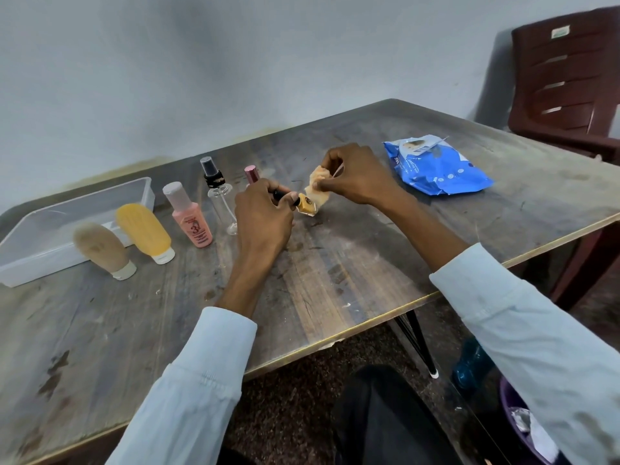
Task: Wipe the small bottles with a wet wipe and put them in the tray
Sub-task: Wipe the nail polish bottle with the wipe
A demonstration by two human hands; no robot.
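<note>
Left grip (265,213): clutching small amber bottle (307,205) by its black cap.
Right grip (355,174): pinching wet wipe (318,186), rubbing bottle.
Tray (20,260): holding nothing yet.
Remaining: five bottles (191,216) waiting left of the grips.

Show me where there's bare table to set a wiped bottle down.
Free: table between the forearms, and between right hand and wipes pack. Crowded: the bottle row from beige tube to spray bottle, beside the tray.
</note>
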